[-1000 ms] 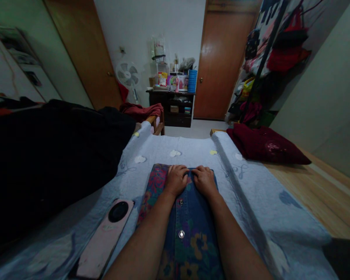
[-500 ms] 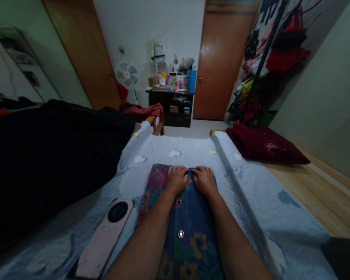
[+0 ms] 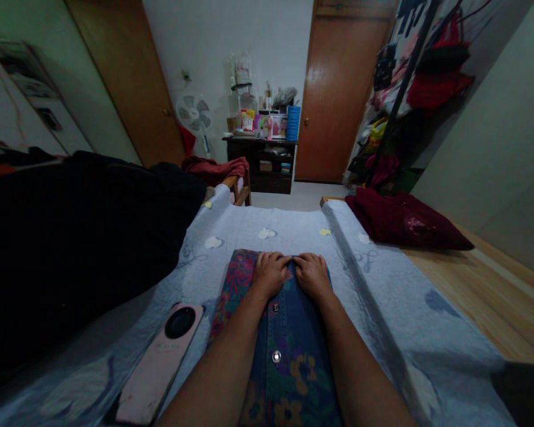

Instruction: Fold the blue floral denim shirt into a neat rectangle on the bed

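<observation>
A folded floral denim shirt (image 3: 289, 338) lies on the bed in front of me, with its buttons (image 3: 276, 356) running down the middle. At its far edge, my left hand (image 3: 270, 273) is left of centre, with its fingers bent over the fold. Beside it, my right hand (image 3: 312, 274) grips the same edge towards the right corner. The two thumbs nearly meet between the hands. What lies under the fingertips is hidden.
A pink phone (image 3: 160, 367) with a round black camera rests left of the shirt. Dark cloth (image 3: 84, 237) is heaped further left on the pale patterned sheet (image 3: 267, 220). A maroon folded garment (image 3: 400, 222) sits at the right. Beyond stand a fan (image 3: 193, 115) and a dark cabinet (image 3: 260, 181).
My left thumb has stretched slightly to the right, closer to the right thumb. Both hands stay at the shirt's far edge, and the shirt has not visibly moved.
</observation>
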Motion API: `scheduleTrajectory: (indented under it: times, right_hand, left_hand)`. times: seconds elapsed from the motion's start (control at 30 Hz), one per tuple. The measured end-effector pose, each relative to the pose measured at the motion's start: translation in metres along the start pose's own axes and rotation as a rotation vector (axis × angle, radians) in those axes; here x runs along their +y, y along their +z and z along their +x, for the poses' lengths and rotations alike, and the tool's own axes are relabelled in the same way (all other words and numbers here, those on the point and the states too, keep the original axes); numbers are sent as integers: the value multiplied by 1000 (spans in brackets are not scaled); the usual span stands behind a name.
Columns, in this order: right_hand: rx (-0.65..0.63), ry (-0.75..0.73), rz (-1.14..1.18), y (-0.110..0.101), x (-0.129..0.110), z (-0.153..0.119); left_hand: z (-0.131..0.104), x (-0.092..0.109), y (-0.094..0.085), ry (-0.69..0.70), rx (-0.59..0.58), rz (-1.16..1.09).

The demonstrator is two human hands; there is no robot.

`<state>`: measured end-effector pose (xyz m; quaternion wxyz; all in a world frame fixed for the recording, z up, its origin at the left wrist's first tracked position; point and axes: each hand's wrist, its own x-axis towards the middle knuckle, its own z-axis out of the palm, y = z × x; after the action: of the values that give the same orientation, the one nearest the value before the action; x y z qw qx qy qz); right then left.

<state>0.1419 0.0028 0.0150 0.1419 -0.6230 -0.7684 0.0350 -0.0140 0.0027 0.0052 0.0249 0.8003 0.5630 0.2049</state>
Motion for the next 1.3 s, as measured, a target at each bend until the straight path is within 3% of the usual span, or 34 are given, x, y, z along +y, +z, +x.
scheduleTrajectory:
  times: [0.5, 0.87, 1.3]
  right_hand:
    - [-89, 64, -45, 6, 3, 2]
    - [-177, 156, 6, -1, 10, 5]
    - [-182, 295, 42, 0, 20, 4]
  left_hand:
    - [2, 1, 2, -27, -25, 2]
    - [2, 0, -2, -10, -127, 8]
    - [1, 1, 1, -36, -125, 61]
